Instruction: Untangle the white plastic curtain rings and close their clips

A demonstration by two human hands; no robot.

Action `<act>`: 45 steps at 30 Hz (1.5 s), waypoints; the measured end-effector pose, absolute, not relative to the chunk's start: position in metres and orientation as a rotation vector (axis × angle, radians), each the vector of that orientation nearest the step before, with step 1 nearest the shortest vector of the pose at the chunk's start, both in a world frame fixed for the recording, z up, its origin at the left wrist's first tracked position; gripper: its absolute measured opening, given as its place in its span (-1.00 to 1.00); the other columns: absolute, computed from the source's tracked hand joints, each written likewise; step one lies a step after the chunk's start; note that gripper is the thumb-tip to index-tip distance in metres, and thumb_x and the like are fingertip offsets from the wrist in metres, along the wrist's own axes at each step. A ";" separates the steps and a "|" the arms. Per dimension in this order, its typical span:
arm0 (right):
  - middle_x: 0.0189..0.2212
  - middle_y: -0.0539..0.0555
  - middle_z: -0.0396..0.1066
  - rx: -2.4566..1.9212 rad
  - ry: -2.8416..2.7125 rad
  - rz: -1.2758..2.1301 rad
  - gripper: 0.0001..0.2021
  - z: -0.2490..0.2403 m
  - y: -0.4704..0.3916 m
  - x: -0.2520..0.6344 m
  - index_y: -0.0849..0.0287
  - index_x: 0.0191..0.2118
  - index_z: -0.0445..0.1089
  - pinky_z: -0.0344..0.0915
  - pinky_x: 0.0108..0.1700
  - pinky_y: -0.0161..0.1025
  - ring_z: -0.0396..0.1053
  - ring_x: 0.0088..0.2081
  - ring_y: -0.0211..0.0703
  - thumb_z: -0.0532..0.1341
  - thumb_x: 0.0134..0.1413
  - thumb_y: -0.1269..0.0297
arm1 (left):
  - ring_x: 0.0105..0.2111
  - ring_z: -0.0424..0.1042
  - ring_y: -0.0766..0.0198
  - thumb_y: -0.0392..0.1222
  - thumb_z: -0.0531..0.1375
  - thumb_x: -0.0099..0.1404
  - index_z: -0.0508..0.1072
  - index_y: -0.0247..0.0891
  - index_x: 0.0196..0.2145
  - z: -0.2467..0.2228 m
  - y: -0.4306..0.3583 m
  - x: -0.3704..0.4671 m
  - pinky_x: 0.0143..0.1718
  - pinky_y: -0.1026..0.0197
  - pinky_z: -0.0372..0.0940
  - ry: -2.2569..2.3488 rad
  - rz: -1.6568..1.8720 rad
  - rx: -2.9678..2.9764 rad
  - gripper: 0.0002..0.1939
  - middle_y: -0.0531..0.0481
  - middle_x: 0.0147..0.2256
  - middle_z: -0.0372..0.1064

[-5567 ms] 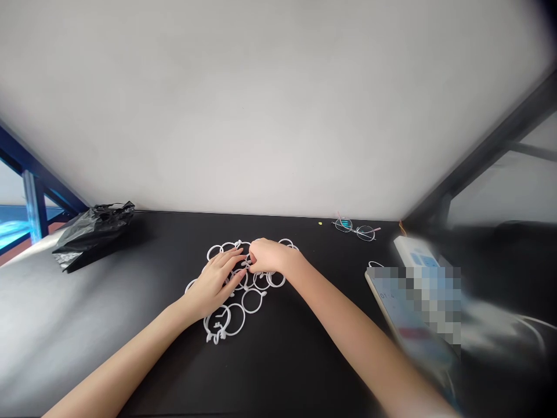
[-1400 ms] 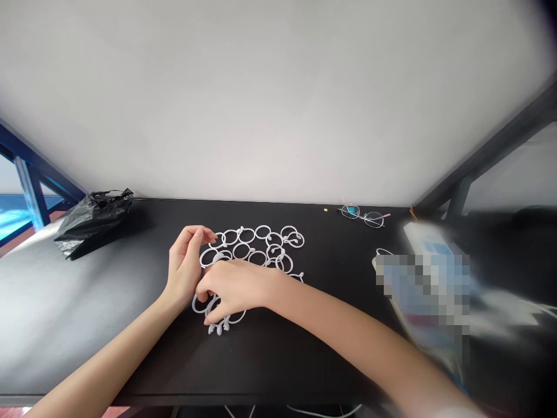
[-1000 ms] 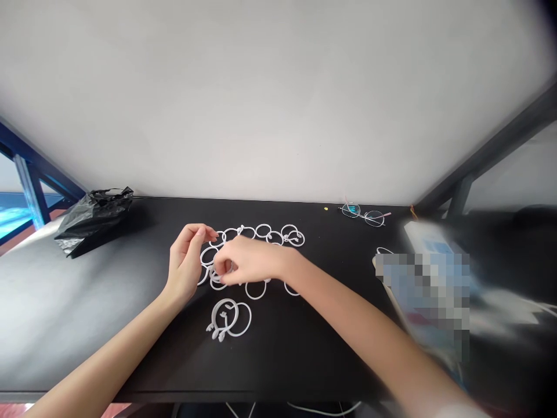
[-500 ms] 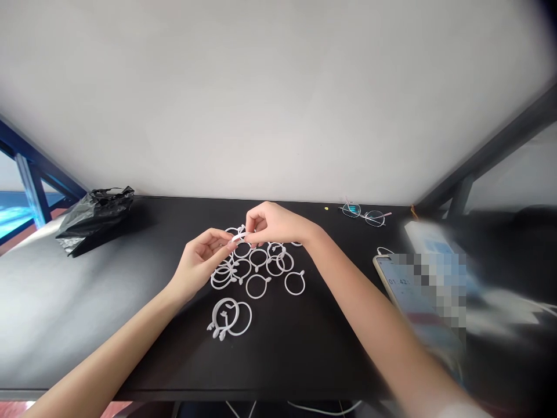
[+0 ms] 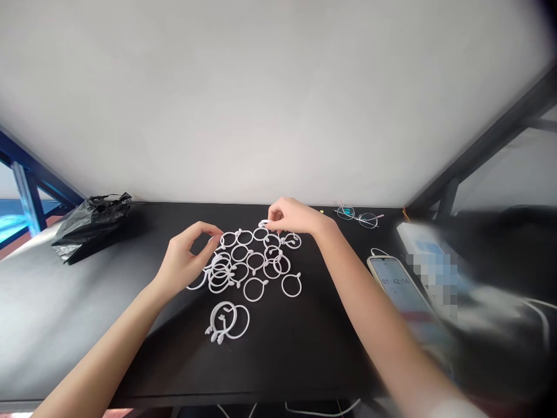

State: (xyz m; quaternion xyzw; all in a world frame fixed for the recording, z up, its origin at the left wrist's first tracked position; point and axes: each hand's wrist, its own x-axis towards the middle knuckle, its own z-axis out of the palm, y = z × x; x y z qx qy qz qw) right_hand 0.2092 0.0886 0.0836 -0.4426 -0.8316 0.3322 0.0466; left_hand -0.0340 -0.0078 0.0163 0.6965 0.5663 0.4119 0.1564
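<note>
Several white plastic rings with small clip ends (image 5: 253, 289) lie in a loose pile on the black table (image 5: 313, 342). My right hand (image 5: 289, 216) is above the back of the pile, thumb and fingers pinched on a white ring (image 5: 263, 222), which shows mostly edge-on. At the pile's left side is my left hand (image 5: 185, 255). Its thumb and index finger curve toward each other with a small gap, their tips beside a ring (image 5: 228, 239). A smaller overlapping cluster of rings (image 5: 238, 322) lies nearer to me, apart from the pile.
A crumpled black plastic bag (image 5: 93, 223) sits at the back left. Eyeglasses (image 5: 368, 220) rest near the wall at the back right. A phone (image 5: 394, 284) with a timer display lies right of my forearm, beside a blurred white box (image 5: 420, 244) and white cables (image 5: 542, 319).
My hands have moved apart from the ring they were both handling. The right has gone right with a ring in its fingers; the left has moved left. The view has shifted slightly.
</note>
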 end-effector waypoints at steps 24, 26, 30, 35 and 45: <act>-0.31 0.13 0.51 -1.682 -2.436 1.048 -0.87 0.062 0.111 0.218 0.23 -0.27 0.40 0.33 -0.44 -0.37 0.48 -0.39 -0.19 0.29 -0.02 0.41 | 0.36 -0.30 -0.21 0.30 0.11 0.23 -0.31 0.07 0.37 -0.026 -0.052 -0.057 0.22 -0.32 0.01 1.635 0.191 2.297 -0.07 -0.03 0.40 -0.39; -0.41 0.17 0.49 -1.837 -2.420 0.968 -0.85 0.058 0.114 0.219 0.28 -0.31 0.39 0.32 -0.49 -0.31 0.44 -0.48 -0.16 0.32 -0.07 0.44 | 0.36 -0.28 -0.19 0.28 0.09 0.27 -0.28 0.06 0.37 -0.029 -0.046 -0.056 0.23 -0.30 0.03 1.621 0.212 2.317 -0.12 -0.03 0.40 -0.38; -0.54 0.12 0.44 -1.997 -2.432 0.952 -0.88 0.048 0.118 0.215 0.30 -0.39 0.38 0.34 -0.48 -0.30 0.39 -0.57 -0.21 0.31 -0.12 0.53 | 0.36 -0.25 -0.17 0.27 0.07 0.28 -0.24 0.03 0.37 -0.027 -0.032 -0.052 0.22 -0.24 0.07 1.582 0.201 2.322 -0.15 -0.06 0.40 -0.35; -0.58 0.10 0.43 -2.028 -2.443 0.984 -0.88 0.049 0.118 0.215 0.30 -0.42 0.39 0.36 -0.46 -0.30 0.39 -0.57 -0.22 0.28 -0.15 0.60 | 0.35 -0.22 -0.19 0.25 0.07 0.29 -0.14 -0.01 0.36 -0.006 -0.017 -0.039 0.24 -0.27 0.00 1.545 0.224 2.363 -0.19 -0.10 0.39 -0.28; -0.41 0.06 0.46 -1.206 -2.468 0.905 -0.91 0.088 0.088 0.214 0.21 -0.29 0.43 0.25 -0.41 -0.35 0.36 -0.47 -0.31 0.18 0.11 0.40 | 0.18 0.19 0.02 -0.01 0.02 0.41 0.03 -0.10 0.27 0.027 -0.009 0.011 0.16 -0.05 0.17 1.369 0.851 2.396 -0.47 -0.16 0.20 0.17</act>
